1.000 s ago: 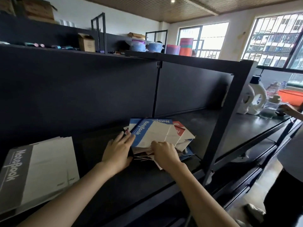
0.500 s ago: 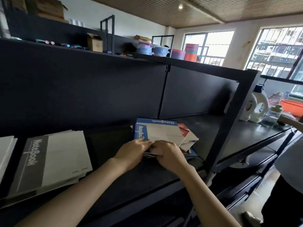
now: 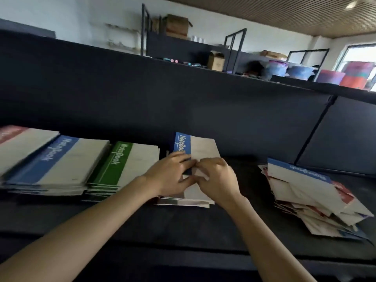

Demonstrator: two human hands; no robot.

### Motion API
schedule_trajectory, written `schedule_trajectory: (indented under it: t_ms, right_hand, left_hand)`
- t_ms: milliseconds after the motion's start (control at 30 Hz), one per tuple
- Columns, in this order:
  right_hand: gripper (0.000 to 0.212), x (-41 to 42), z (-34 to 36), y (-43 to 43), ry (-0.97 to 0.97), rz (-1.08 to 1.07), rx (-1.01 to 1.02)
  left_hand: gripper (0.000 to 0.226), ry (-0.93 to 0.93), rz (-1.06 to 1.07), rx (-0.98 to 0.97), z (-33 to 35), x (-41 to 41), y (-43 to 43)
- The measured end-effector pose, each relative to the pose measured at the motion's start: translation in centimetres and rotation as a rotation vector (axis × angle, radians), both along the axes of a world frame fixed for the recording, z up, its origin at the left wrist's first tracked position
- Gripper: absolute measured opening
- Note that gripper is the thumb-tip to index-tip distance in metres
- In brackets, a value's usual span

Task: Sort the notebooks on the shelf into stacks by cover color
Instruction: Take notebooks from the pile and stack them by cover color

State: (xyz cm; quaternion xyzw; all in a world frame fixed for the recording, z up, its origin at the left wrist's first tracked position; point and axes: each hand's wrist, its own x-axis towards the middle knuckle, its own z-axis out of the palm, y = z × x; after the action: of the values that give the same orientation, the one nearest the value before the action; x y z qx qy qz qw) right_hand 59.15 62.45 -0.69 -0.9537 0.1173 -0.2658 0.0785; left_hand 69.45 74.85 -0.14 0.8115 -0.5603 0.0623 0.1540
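Shelf: we work at a dark shelf (image 3: 203,231) with a dark back panel; cardboard boxes (image 3: 216,61) and plastic tubs (image 3: 278,68) stand on the level above.
Left hand: our left hand (image 3: 173,176) pinches the blue notebook (image 3: 195,147) near its front edge, with the fingers lying over the blue band.
Right hand: our right hand (image 3: 218,180) touches the left, its fingers curled on the pale part of the same cover.
Blue notebook: it is held over a low pile (image 3: 183,201) whose cover colour we cannot make out.
Handling: we judge it thin, light and floppy, with a smooth cover that may slide. A hold along the bound edge, with fingers spread underneath, should keep it from sagging.
Sorted piles: just to the left lies the green pile (image 3: 126,161), then the blue pile (image 3: 61,159), then a blurred red pile (image 3: 12,139) at the frame's edge.
Unsorted heap: well to the right sits a loose, skewed heap (image 3: 305,190), blue on top and red showing lower down.
Next: we judge that this notebook belongs on the blue pile, past the green one.
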Motion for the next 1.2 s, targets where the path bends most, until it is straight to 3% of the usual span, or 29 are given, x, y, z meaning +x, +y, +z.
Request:
schedule_trajectory:
  t_ms: [400,767,867,1067,1200]
  right_hand:
    - [0.033,11.1,0.0,16.6,0.056,0.243,0.118]
    - [0.043,17.4,-2.6,23.2,0.218,0.099,0.154]
    - [0.057,17.6,-3.2,24.0,0.263,0.065,0.187]
    - [0.030,17.6,-3.5,24.7,0.301,0.030,0.190]
    - [0.029,17.6,-3.5,25.1,0.340,0.017,0.125]
  left_hand:
    - [0.048,0.026,0.209,0.051,-0.2,9.5,17.7]
    - [0.047,0.089,0.194,0.094,-2.2,14.5,24.1]
    - [0.044,0.078,0.150,0.130,-3.3,15.1,24.5]
    - [0.042,0.060,0.215,0.206,-3.1,15.2,24.5]
    - [0.041,0.043,0.240,0.199,-3.2,15.0,24.8]
